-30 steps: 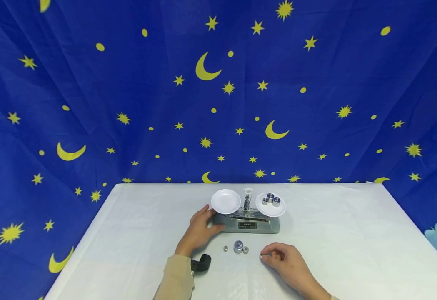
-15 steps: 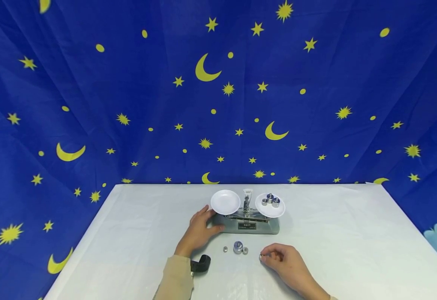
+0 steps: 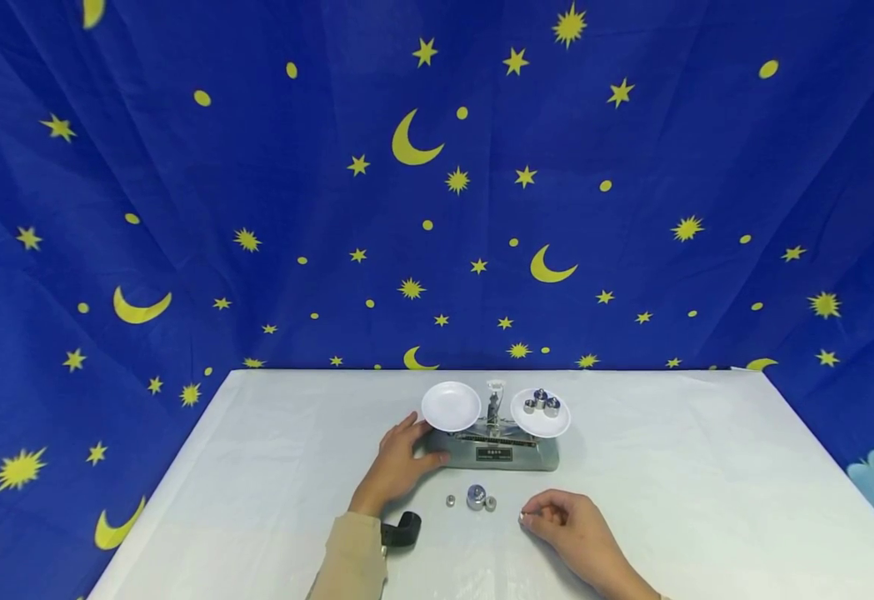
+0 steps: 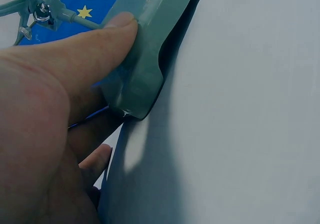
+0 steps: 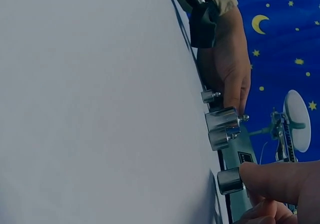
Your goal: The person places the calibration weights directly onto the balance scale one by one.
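Observation:
A balance scale (image 3: 492,451) with a grey-green base and two white pans stands at the table's middle. My left hand (image 3: 395,462) grips the left end of its base, the thumb along the front and the other fingers behind, as the left wrist view shows. Nothing lies in the left pan (image 3: 451,407); the right pan (image 3: 540,427) bears 3 metal weights (image 3: 541,401). My right hand (image 3: 573,529) pinches a small cylindrical weight (image 5: 230,181) close over the table, its knob hidden by the fingers. A large weight (image 3: 476,497) and two smaller weights (image 3: 450,501) stand in front of the scale.
The white-covered table (image 3: 706,483) runs back to a blue curtain (image 3: 294,183) with yellow moons and stars. A black wrist-camera mount (image 3: 404,529) juts from my left wrist, low over the table.

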`<move>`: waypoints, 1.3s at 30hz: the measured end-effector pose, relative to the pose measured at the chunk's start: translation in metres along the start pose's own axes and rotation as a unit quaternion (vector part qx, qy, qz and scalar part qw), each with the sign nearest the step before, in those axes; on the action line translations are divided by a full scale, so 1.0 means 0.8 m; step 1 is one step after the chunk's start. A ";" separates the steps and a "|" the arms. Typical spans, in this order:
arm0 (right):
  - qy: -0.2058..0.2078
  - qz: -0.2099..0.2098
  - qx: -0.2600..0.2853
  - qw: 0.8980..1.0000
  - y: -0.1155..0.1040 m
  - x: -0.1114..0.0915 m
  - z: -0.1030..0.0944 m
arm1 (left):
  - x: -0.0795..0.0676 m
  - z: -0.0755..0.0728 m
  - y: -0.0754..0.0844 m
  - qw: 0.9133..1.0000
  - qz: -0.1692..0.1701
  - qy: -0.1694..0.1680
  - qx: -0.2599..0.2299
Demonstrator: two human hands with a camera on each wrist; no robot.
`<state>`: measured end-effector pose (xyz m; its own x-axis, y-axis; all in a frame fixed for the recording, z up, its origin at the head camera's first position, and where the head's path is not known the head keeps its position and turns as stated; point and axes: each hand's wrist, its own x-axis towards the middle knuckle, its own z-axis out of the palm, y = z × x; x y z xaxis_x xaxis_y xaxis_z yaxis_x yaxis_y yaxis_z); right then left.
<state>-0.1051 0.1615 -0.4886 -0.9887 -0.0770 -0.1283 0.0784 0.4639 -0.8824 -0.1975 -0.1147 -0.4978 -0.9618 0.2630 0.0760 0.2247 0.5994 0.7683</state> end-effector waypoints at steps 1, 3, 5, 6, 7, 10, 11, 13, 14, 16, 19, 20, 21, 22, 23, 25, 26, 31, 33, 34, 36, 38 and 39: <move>0.000 0.001 0.002 1.000 0.000 0.000 0.000 | 0.000 0.000 0.000 1.000 0.001 0.000 0.001; 0.001 0.002 0.005 1.000 0.000 0.000 0.000 | 0.000 0.001 0.000 1.000 -0.002 -0.001 0.001; 0.003 0.003 0.008 1.000 0.001 0.000 0.000 | 0.001 0.001 -0.001 1.000 -0.003 -0.003 0.000; 0.004 0.004 0.010 1.000 0.001 0.000 0.000 | 0.001 0.001 -0.001 1.000 -0.002 -0.003 -0.001; 0.005 0.005 0.012 1.000 0.001 -0.001 0.000 | 0.001 0.001 -0.001 1.000 -0.003 -0.003 -0.003; 0.004 0.009 0.019 1.000 0.002 -0.001 -0.001 | 0.001 0.001 -0.001 1.000 0.000 -0.004 -0.006; 0.004 0.010 0.022 1.000 0.002 -0.001 -0.002 | 0.001 0.001 -0.001 1.000 0.002 -0.004 -0.006; 0.002 0.013 0.027 1.000 0.001 -0.001 -0.002 | 0.001 0.001 -0.001 1.000 0.004 -0.002 -0.004; 0.001 0.014 0.030 0.999 0.001 -0.001 -0.003 | 0.001 0.001 -0.001 1.000 0.005 -0.002 -0.003; 0.000 0.015 0.033 0.999 0.001 0.000 -0.004 | 0.001 0.001 -0.001 1.000 0.005 -0.001 -0.001; -0.003 0.018 0.038 0.999 0.000 0.000 -0.005 | 0.001 0.001 -0.001 1.000 0.010 0.000 0.002; -0.004 0.020 0.039 0.999 0.000 0.000 -0.006 | 0.001 0.001 -0.001 1.000 0.011 -0.001 0.002; -0.005 0.021 0.041 0.999 0.000 0.000 -0.006 | 0.001 0.001 -0.001 1.000 0.012 -0.001 0.002; -0.006 0.023 0.044 0.999 0.000 0.000 -0.006 | 0.001 0.001 0.000 1.000 0.013 -0.001 0.002; -0.007 0.025 0.046 0.999 -0.001 0.000 -0.007 | 0.001 0.001 0.000 1.000 0.015 -0.001 0.003; -0.009 0.026 0.050 0.998 -0.001 -0.001 -0.007 | 0.000 0.000 0.001 1.000 0.014 -0.001 0.002; -0.009 0.025 0.051 0.998 -0.002 -0.001 -0.007 | 0.000 0.000 0.002 1.000 0.014 -0.001 0.003; -0.011 0.019 0.057 0.998 -0.004 -0.001 -0.007 | 0.000 0.000 0.003 1.000 0.010 0.000 0.001; -0.010 0.014 0.061 0.998 -0.005 -0.002 -0.008 | 0.000 0.000 0.003 1.000 0.009 0.001 0.000; -0.009 0.011 0.063 0.998 -0.005 -0.002 -0.008 | -0.001 -0.001 0.003 1.000 0.011 0.003 0.000; -0.006 0.005 0.065 0.998 -0.006 -0.002 -0.009 | -0.001 -0.001 0.003 1.000 0.011 0.003 -0.002; -0.003 0.002 0.063 0.998 -0.008 -0.002 -0.010 | -0.001 -0.001 0.002 1.000 0.012 0.003 -0.001; -0.002 -0.001 0.062 0.998 -0.008 -0.002 -0.011 | -0.001 -0.001 0.002 1.000 0.012 0.003 0.000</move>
<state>-0.1049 0.1660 -0.4786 -0.9884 -0.0812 -0.1287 0.0924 0.3517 -0.9315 -0.1964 -0.1143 -0.4960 -0.9571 0.2723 0.0986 0.2476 0.5926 0.7665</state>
